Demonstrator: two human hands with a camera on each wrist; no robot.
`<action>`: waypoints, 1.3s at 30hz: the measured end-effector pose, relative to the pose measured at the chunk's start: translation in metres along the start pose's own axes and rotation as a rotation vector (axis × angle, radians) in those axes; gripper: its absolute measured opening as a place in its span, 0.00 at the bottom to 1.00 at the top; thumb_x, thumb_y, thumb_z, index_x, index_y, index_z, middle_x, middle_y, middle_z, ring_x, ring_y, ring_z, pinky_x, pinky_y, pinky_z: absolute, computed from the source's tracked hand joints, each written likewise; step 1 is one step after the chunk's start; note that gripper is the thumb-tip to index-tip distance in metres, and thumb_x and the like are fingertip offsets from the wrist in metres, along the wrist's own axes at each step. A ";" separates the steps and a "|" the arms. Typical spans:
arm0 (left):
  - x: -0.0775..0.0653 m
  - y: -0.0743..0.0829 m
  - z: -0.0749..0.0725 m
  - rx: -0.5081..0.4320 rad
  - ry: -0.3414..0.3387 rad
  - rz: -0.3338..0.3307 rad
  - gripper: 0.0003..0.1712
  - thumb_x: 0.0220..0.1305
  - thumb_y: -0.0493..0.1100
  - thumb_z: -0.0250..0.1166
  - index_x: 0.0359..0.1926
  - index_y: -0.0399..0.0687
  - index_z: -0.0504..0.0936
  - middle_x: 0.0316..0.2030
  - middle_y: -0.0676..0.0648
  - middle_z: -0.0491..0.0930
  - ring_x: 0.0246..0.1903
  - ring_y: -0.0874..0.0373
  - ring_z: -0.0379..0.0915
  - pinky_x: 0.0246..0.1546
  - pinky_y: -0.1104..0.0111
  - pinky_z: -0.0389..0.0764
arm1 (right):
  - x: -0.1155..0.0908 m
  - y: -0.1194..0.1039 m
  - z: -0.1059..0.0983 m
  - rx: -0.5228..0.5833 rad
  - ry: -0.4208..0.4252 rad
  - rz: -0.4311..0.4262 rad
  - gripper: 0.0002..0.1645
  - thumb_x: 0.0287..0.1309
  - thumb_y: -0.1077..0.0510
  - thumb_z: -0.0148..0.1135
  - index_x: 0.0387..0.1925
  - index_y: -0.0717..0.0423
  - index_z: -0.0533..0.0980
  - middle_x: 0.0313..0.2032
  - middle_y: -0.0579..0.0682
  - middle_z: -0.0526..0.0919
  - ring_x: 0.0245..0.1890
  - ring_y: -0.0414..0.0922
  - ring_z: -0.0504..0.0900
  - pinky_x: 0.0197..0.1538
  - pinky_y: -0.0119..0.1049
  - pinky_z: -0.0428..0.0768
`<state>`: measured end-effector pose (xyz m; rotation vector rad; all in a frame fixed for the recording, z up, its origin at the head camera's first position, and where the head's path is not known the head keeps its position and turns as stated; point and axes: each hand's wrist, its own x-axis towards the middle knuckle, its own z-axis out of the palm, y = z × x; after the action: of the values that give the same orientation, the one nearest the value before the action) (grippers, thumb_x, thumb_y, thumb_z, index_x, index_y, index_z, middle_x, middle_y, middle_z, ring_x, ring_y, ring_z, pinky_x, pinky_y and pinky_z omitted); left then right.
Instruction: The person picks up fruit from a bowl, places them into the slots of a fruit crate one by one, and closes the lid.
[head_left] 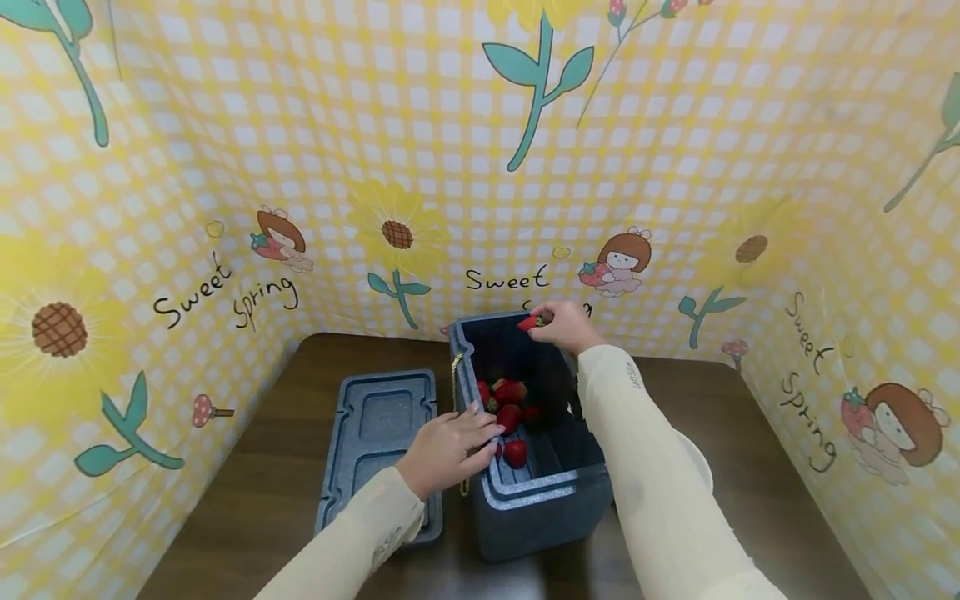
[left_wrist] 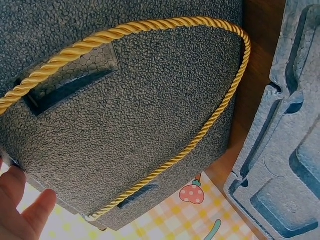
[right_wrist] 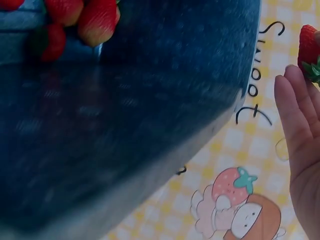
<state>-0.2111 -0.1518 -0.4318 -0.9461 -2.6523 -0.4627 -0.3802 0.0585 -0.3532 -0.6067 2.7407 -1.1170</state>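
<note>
My right hand (head_left: 567,326) pinches a red strawberry (head_left: 531,322) with a green leafy cap above the far end of a dark blue-grey foam box (head_left: 540,521). In the right wrist view the same strawberry (right_wrist: 308,50) sits at the fingertips. Several strawberries (head_left: 509,418) lie inside the box along its left side. My left hand (head_left: 450,450) rests on the box's left rim with fingers extended over the edge. Part of the left hand (left_wrist: 25,205) shows at the rim in the left wrist view.
The box's lid (head_left: 396,417) lies on the brown wooden table (head_left: 255,467) to the left. A twisted gold rope (left_wrist: 192,145) hangs along the box's left wall. Yellow checked cloth (head_left: 480,150) with printed flowers surrounds the table's back and sides.
</note>
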 end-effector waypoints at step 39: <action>0.001 -0.001 -0.001 0.115 0.048 0.078 0.19 0.65 0.50 0.58 0.53 0.51 0.84 0.51 0.49 0.82 0.55 0.52 0.75 0.41 0.61 0.81 | 0.029 0.010 0.070 0.020 -0.033 -0.081 0.20 0.51 0.61 0.68 0.48 0.60 0.80 0.41 0.55 0.83 0.37 0.47 0.79 0.45 0.41 0.78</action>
<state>-0.2122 -0.1531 -0.4307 -0.9867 -2.5579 -0.3081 -0.3920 0.0078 -0.4093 -0.7332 2.6959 -1.1389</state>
